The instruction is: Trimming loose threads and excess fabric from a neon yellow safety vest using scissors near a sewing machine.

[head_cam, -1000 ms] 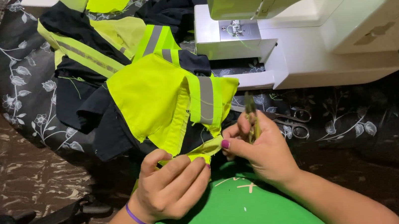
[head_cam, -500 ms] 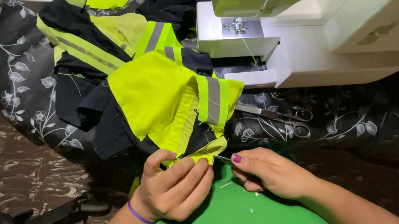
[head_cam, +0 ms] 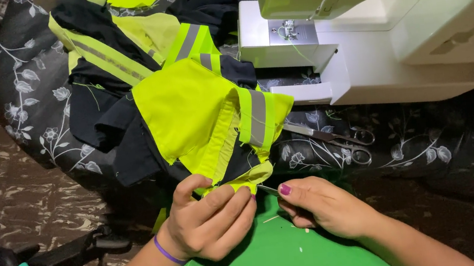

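Note:
A neon yellow garment piece [head_cam: 199, 110] with grey reflective strips and black fabric lies on a dark floral cloth. My left hand [head_cam: 208, 222] pinches its lower hem between thumb and fingers. My right hand [head_cam: 317, 207], with painted nails, is closed around a thin metal tool [head_cam: 267, 189] whose tip points at the hem right next to my left fingers. What kind of tool it is I cannot tell.
A white sewing machine [head_cam: 374, 28] stands at the upper right. Scissors [head_cam: 333, 138] lie on the floral cloth [head_cam: 417, 148] below it. More yellow and black garment pieces [head_cam: 115, 52] are piled at the upper left. A green surface [head_cam: 275, 259] sits under my hands.
My right hand came down from beside the hem's right corner, where it was raised, and now sits low with the tool tip at the hem. The left hand kept its pinch.

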